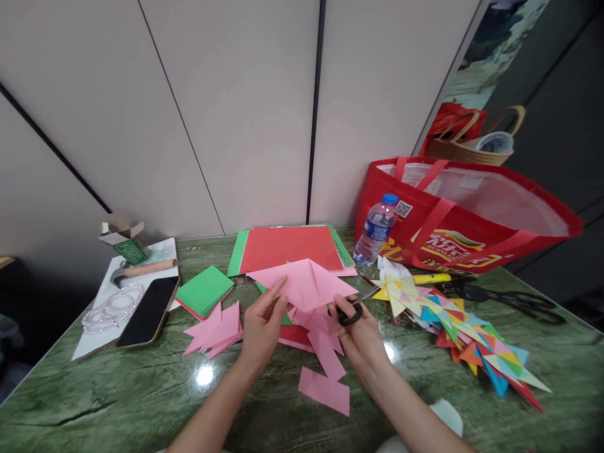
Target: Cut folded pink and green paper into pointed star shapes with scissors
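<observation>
A creased pink sheet of paper [302, 282], pointed at both sides, is held up above the table. My left hand [263, 322] grips its lower left edge between thumb and fingers. Small scissors [350, 316] with black handles are in my right hand [362, 338], their blades pointing up and to the right. The fingers of that hand also reach the paper's right corner; whether they pinch it I cannot tell. Below lie pink paper strips [324, 391], partly overlapping. Folded pink pieces [219, 328] lie left of my left hand, near a stack of green squares [206, 290].
Red and green sheets [292, 246] lie at the back. A water bottle [376, 231] stands before a red bag [465, 220]. Colourful folded pieces [476, 333] and larger black scissors [514, 301] lie right. Left are a phone [149, 311], beaded loops [113, 309] and a small box [128, 244].
</observation>
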{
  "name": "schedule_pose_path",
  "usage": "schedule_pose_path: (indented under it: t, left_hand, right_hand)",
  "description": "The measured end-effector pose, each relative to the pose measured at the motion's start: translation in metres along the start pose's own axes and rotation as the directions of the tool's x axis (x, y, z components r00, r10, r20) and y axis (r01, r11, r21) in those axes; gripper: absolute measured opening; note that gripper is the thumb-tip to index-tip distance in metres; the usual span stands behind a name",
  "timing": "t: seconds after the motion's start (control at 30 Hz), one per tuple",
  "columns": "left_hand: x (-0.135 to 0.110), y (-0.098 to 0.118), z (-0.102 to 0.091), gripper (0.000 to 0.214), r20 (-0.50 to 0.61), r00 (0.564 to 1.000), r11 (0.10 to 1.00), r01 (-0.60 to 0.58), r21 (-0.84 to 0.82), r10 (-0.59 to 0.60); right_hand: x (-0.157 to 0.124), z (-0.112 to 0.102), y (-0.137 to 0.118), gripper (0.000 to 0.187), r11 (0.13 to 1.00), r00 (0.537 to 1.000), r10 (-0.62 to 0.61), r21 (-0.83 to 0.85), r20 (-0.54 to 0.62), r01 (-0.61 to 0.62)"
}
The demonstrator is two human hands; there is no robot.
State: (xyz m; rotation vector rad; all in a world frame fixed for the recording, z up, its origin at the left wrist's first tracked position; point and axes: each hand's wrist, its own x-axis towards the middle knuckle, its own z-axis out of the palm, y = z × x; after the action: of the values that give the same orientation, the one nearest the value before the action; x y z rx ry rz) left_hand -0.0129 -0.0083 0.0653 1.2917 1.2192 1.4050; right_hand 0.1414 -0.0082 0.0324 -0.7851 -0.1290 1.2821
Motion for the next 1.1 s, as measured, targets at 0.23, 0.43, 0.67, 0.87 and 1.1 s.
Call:
schedule_pose_path:
  t: [0.23, 0.43, 0.67, 0.87, 1.1]
  left_hand:
    - [0.0, -0.005, -0.002, 0.04, 0.01, 1.0, 0.997, 0.02, -0.079, -0.019]
    - [0.001, -0.003, -0.004, 0.04, -0.036, 0.999, 0.997, 0.024, -0.073, -0.027]
    - [0.007, 0.01, -0.012, 0.039, -0.22, 0.975, 0.968, -0.073, -0.239, 0.019]
    - [0.003, 0.021, -0.008, 0.047, -0.2, 0.978, 0.937, -0.018, -0.35, -0.055]
    - [-0.004, 0.018, -0.003, 0.049, -0.184, 0.982, 0.975, 0.008, -0.222, -0.05]
  right_hand:
    - [-0.009, 0.006, -0.006, 0.039, 0.998, 0.998, -0.06, -0.017, 0.026, 0.061]
    - [-0.017, 0.009, -0.005, 0.038, 0.995, 0.994, -0.081, -0.058, 0.075, 0.085]
    - [-0.037, 0.012, -0.004, 0.026, 0.858, 0.871, 0.057, -0.469, 0.489, 0.208]
    - [-0.049, 0.01, 0.001, 0.04, 0.734, 0.73, 0.435, -0.677, 0.527, 0.052]
    - [-0.05, 0.009, 0.0, 0.036, 0.728, 0.677, 0.498, -0.685, 0.542, 0.013]
